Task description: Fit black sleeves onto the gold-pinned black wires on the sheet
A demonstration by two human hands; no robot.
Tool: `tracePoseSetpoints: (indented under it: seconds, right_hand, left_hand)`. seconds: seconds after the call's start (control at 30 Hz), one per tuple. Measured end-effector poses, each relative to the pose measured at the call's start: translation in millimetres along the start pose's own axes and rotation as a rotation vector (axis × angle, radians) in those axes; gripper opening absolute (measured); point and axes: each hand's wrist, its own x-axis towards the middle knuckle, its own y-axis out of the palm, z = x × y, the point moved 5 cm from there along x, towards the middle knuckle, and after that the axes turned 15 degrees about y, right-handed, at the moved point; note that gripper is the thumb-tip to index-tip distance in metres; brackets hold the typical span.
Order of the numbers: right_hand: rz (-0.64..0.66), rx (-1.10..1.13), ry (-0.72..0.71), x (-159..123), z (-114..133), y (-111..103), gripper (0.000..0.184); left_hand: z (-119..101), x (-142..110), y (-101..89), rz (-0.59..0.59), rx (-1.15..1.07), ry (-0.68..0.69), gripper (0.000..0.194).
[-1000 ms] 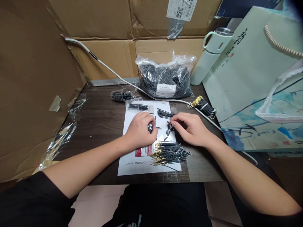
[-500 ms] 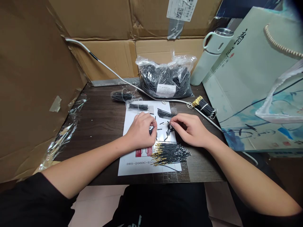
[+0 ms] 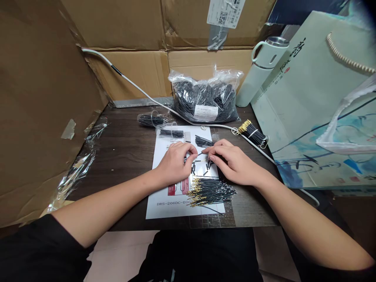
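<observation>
My left hand [image 3: 178,162] is over the printed sheet [image 3: 155,196], thumb and forefinger pinched together. What sits in that pinch is too small to make out. Facing it, my right hand [image 3: 233,161] pinches a thin wire [image 3: 205,160] with a pale end, and one fingertip reaches toward a short black tube [image 3: 200,154]. Several cut black sleeve pieces [image 3: 208,167] lie scattered on the sheet below the fingers. Nearer me is a pile of black wires with gold terminals [image 3: 211,191]. Behind the hands lies a row of plain black wires [image 3: 203,141].
A clear bag of black pieces [image 3: 205,96] stands at the back, with a white cable [image 3: 141,91] running before it. Plastic cups of black wires [image 3: 154,119] lie left. On the right are a tied wire bundle [image 3: 254,132], a pale bottle [image 3: 257,78] and a paper bag [image 3: 305,117].
My right hand has shifted slightly left, its forefinger now stretched toward the black tube. The left hand has turned a little and moved closer to the right one.
</observation>
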Motion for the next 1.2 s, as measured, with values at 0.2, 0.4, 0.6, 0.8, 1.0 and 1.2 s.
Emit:
tracePoseSetpoints:
  seconds: [0.2,0.4,0.6,0.8,1.0,1.2]
  right_hand:
    - [0.087,0.005,-0.044,-0.7,7.1,1.7,0.018]
    - [0.168,0.047,-0.110,-3.2,14.1,5.3,0.017]
    - [-0.149,0.014,-0.017,-1.5,3.0,-7.2,0.015]
    - [-0.199,-0.017,0.008,-1.0,-2.8,-9.1,0.014]
    - [-0.183,-0.021,0.015,-0.8,-1.8,-6.3,0.016]
    - [-0.182,-0.032,0.012,-1.8,-1.1,-5.6,0.015]
  left_hand:
    - [-0.7,1.3,-3.2,-0.101,-0.096,0.008,0.011]
    - [-0.2,2.7,-1.8,-0.055,-0.133,0.034,0.017]
    - [-0.8,5.0,-4.7,-0.107,-0.239,0.066,0.015]
    - [0.6,5.2,-4.8,-0.131,-0.276,0.043,0.014]
    - [2.0,4.2,-3.1,-0.117,-0.281,0.025,0.014]
    - [3.4,2.8,-1.6,-0.110,-0.293,0.016,0.016]
